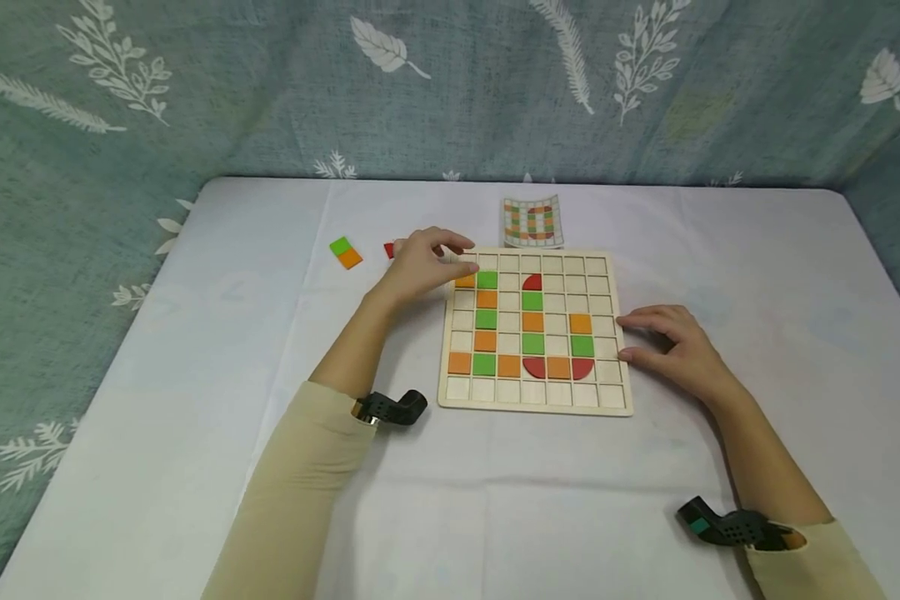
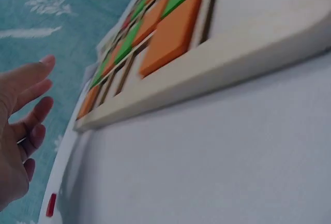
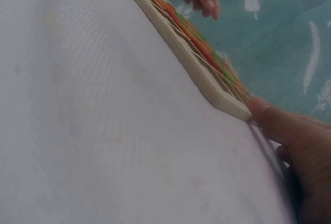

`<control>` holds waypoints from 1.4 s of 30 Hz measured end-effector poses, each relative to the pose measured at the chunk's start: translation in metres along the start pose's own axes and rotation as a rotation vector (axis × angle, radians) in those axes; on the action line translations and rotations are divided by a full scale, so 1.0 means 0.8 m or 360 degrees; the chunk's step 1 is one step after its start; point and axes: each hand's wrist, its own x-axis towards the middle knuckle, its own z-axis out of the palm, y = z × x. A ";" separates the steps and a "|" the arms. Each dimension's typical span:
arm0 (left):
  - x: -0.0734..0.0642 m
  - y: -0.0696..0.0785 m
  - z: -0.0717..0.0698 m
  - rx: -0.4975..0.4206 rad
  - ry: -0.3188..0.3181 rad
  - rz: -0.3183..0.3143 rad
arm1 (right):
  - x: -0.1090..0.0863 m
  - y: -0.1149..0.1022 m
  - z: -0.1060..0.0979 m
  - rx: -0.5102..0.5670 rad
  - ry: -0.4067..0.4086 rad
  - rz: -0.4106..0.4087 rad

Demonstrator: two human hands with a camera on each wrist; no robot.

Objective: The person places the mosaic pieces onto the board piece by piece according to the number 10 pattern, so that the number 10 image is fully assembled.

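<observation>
A wooden grid board (image 1: 546, 400) lies on the white table, with orange, green and red pieces set in some of its squares. Over its far left corner hovers my left hand (image 1: 420, 265), thumb and fingers apart, with nothing seen between them. Just below the thumb, an orange tile (image 1: 465, 282) sits in a square at the left edge. My right hand (image 1: 675, 346) rests thumb and fingertips against the board's right edge. In the left wrist view, the left hand (image 2: 20, 125) shows loosely bent fingers. A red piece (image 1: 389, 250) lies beside it, partly hidden.
Behind the board stands a small pattern card (image 1: 532, 223) with a coloured grid, slightly curved. A green tile (image 1: 340, 246) and an orange tile (image 1: 350, 258) lie together at the far left. Leaf-patterned cloth (image 1: 450, 92) hangs behind the table.
</observation>
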 end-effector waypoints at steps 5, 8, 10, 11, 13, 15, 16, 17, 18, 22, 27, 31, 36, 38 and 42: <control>-0.009 -0.009 -0.030 0.0000 0.0006 -0.0096 | 0.001 -0.001 0.001 -0.0006 -0.0003 0.0014; -0.014 -0.015 -0.047 -0.0002 0.0013 -0.0160 | 0.002 -0.001 0.000 -0.0022 0.0000 0.0014; -0.017 -0.022 -0.058 -0.0029 0.0017 -0.0208 | 0.001 0.000 0.000 -0.0030 0.0001 0.0012; -0.019 -0.025 -0.063 -0.0037 0.0020 -0.0243 | 0.001 0.000 0.000 -0.0032 0.0003 0.0011; -0.023 -0.033 -0.072 -0.0045 0.0024 -0.0304 | 0.000 0.001 0.000 -0.0037 0.0005 0.0011; -0.027 -0.041 -0.080 -0.0043 0.0038 -0.0351 | -0.001 0.000 0.001 -0.0027 0.0006 0.0003; -0.029 -0.044 -0.084 -0.0010 0.0051 -0.0373 | -0.001 -0.001 0.001 -0.0024 0.0005 0.0004; -0.032 -0.048 -0.088 0.0005 0.0060 -0.0385 | -0.001 -0.001 0.002 -0.0022 0.0003 0.0009; -0.034 -0.051 -0.093 0.0026 0.0071 -0.0382 | -0.001 -0.001 0.002 -0.0021 0.0000 0.0010; -0.044 -0.063 -0.111 0.0077 0.0117 -0.0446 | -0.001 -0.001 0.003 -0.0028 -0.0001 0.0015; -0.057 -0.079 -0.123 0.0037 0.0120 -0.0558 | -0.001 -0.001 0.000 -0.0037 0.0012 -0.0003; -0.067 -0.093 -0.125 0.0032 0.0158 -0.0591 | -0.002 0.000 0.000 -0.0042 0.0013 -0.0010; -0.072 -0.111 -0.120 0.0113 0.0236 -0.0556 | -0.002 0.001 0.001 -0.0032 0.0012 -0.0016; -0.072 -0.116 -0.115 0.0148 0.0268 -0.0522 | -0.002 0.001 0.001 -0.0031 0.0015 -0.0019; -0.072 -0.122 -0.107 0.0177 0.0331 -0.0460 | 0.000 0.001 0.001 -0.0028 0.0013 -0.0023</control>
